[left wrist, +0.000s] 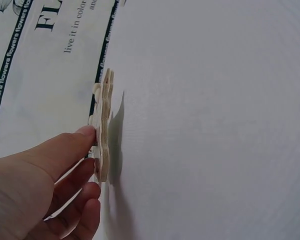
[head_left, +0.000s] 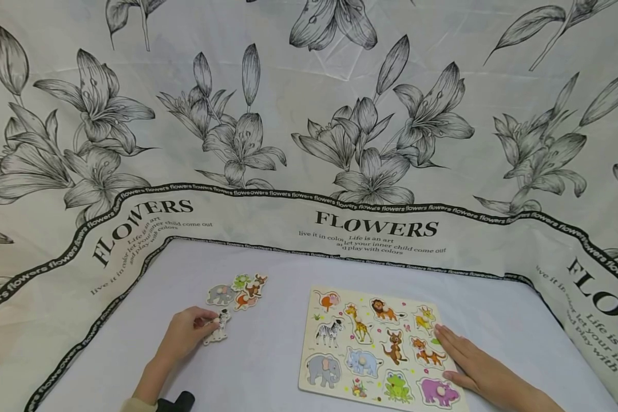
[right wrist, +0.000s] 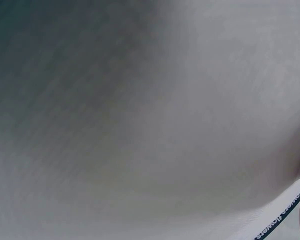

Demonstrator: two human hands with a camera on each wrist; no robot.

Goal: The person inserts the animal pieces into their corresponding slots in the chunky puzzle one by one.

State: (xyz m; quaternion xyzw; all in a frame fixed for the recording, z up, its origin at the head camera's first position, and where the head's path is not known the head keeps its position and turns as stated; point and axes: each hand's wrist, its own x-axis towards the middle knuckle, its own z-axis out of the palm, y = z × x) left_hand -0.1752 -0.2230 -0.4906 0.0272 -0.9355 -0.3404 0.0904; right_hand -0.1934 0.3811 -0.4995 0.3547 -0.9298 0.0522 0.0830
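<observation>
Cream-white fabric printed with black line-drawn lilies point(head_left: 242, 143) spreads beyond the white, cloth-covered tabletop point(head_left: 268, 366). On the right lies a flat, pale wooden puzzle board point(head_left: 352, 294) with coloured animals across it. I'd judge it stiff, fairly light and apt to skid on cloth, best steadied by its rim. The right hand point(head_left: 474, 360) is there, fingers extended over the board's right edge, gripping nothing that I can see.

Well to the left of the board, the left hand point(head_left: 189, 335) is drawn narrow, thumb and fingertips pinching a thin black-and-white wooden animal piece point(head_left: 221, 329), perhaps a zebra. The left wrist view shows its wavy, layered wooden edge; whether it touches the tabletop I can't tell. It should handle as light and rigid, easy to turn, its slim parts likeliest to chip. Hold it by a knob or the body's sides.

Just beyond it, a grey elephant piece point(head_left: 218, 294), an orange animal piece point(head_left: 244, 301), a brown kangaroo piece point(head_left: 257, 284) and a green frog piece point(head_left: 241, 281) lie bunched together. Smallest is the pale round knob point(head_left: 440, 392) on the board's purple hippo, a natural pinch point.
</observation>
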